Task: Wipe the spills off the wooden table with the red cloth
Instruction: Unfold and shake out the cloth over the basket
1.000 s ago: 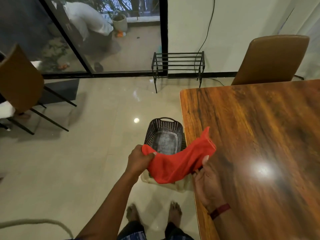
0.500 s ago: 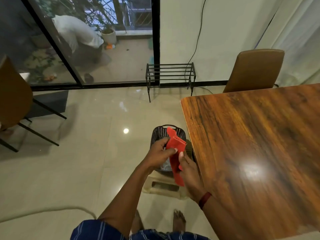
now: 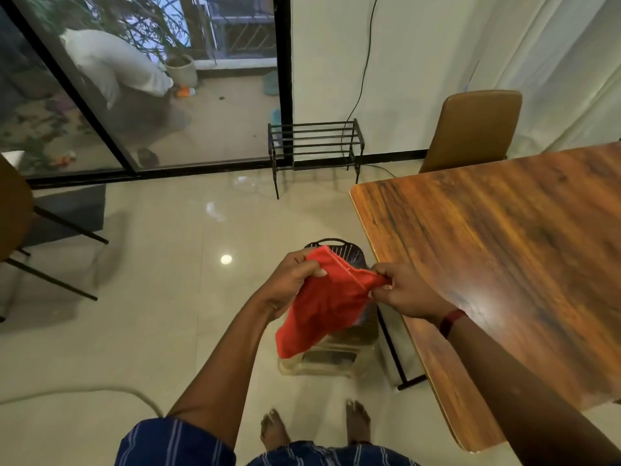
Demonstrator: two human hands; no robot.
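Both hands were clamped on the red cloth (image 3: 324, 306) — the left hand (image 3: 291, 284) pinching its upper left edge, the right hand (image 3: 405, 290) gripping the opposite corner. The cloth hung between them in the air, clear of the wooden table (image 3: 510, 264), above the basket (image 3: 353, 255). The table lay directly to the right — the right hand was nearer, at its edge.

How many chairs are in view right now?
2: a tan chair at the wooden table's far end, and a brown chair cut off at the left edge. Others may be out of view.
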